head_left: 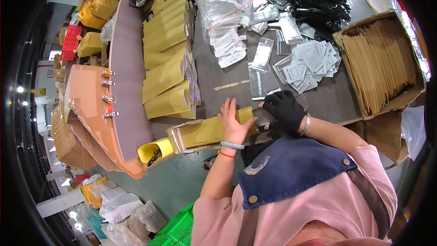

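A yellow-brown padded envelope point(205, 132) lies along the near edge of the table. My bare left hand point(235, 123) rests on its right part, fingers spread and thumb stretched to the right. By the envelope's right end is my right hand point(286, 111), in a black glove that leaves some fingertips bare. Its fingers are bent, and what they hold, if anything, is hard to make out. Beyond my hands lie clear plastic sachets point(264, 82) and a pile of white printed packets point(312, 64).
Overlapping padded envelopes point(168, 64) form a row at the left. At the back are clear-wrapped items point(223, 9) and black-wrapped items point(314, 0). A carton point(359, 105) of thin brown sticks stands right. A yellow holder point(157, 151) hangs at the near edge; a green crate point(175, 228) is below.
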`<state>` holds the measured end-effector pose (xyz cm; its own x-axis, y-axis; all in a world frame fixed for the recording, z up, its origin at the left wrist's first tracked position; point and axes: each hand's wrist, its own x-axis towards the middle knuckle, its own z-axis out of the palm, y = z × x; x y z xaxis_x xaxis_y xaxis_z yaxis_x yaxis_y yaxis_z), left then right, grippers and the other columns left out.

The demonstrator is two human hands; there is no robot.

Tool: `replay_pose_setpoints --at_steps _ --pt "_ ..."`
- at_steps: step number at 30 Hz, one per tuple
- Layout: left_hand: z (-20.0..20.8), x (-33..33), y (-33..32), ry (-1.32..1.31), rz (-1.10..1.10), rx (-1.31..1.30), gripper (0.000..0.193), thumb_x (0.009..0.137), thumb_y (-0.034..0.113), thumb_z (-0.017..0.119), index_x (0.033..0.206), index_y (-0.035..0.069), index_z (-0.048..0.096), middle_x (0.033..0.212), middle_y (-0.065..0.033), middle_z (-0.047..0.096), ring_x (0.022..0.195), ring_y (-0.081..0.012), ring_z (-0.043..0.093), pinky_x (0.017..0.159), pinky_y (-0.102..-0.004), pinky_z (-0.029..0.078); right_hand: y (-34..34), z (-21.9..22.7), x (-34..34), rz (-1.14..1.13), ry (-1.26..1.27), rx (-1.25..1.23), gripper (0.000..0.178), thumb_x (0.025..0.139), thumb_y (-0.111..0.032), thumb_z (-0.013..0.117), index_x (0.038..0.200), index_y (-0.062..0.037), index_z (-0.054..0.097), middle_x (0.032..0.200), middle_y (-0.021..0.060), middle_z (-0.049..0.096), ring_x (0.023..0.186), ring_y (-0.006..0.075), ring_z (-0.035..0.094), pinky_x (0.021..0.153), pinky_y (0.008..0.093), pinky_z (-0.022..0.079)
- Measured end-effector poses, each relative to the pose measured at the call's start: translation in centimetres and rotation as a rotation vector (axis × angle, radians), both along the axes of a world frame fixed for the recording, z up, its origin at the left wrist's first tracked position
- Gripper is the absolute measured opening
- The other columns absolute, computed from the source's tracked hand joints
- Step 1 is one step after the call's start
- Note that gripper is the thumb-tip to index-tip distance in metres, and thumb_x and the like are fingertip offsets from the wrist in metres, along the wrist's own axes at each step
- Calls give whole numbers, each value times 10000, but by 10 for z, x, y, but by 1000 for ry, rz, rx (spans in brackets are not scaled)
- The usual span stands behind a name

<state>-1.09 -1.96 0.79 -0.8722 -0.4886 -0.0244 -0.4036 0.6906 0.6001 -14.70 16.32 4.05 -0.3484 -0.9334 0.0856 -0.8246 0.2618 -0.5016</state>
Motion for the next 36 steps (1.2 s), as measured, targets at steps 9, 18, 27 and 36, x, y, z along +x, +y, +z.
replay_pose_setpoints --at_steps 9,18,27,36 --pt "-19 -126 -89 124 62 -401 347 715 151 741 1040 108 630 1031 -109 572 994 -314 524 862 -456 413 60 33 -46 -473 14 -182 471 686 -203 775 1113 -89 611 1090 121 588 1038 316 541 912 390 416" --pt "-20 -127 -69 193 24 -118 128 752 156 714 814 88 625 799 -103 622 763 -305 592 691 -409 465 252 6 -139 -1147 271 -123 373 839 -157 690 1160 1 584 1144 142 604 1085 274 567 958 347 428" --pt "-3 -186 1 -134 51 -263 435 713 353 760 1010 81 597 1006 -136 597 982 -307 577 842 -415 471 327 -30 -190 -1262 261 398 357 856 -207 548 1171 -41 574 1160 171 587 1103 348 542 951 414 427" --pt "17 -144 -9 65 -103 289 259 721 174 738 891 41 595 798 -128 659 730 -236 640 679 -361 500 286 2 -192 -1314 224 693 423 889 -212 510 1278 -49 470 1271 195 507 1169 362 500 964 461 429"
